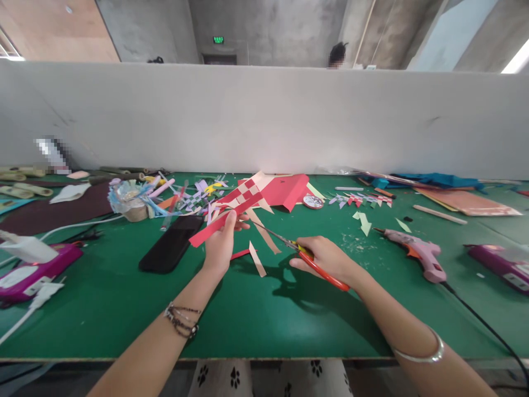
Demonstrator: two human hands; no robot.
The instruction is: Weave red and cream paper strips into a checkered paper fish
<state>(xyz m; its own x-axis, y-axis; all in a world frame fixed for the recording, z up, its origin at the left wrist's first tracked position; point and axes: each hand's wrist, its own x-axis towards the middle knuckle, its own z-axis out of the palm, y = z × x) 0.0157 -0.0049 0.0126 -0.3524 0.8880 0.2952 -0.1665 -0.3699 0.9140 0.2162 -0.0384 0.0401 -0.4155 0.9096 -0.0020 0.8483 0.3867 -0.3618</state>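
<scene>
My left hand is closed on a woven piece of red and cream paper strips, held up above the green table. My right hand grips red-handled scissors; their blades point left toward the loose cream strip ends hanging from the weave. A cut cream strip lies on the table between my hands.
A black phone lies left of my hand. A pink glue gun rests at right with its cord. Red paper, tape roll, small woven pieces, scraps and purple devices crowd the back and sides.
</scene>
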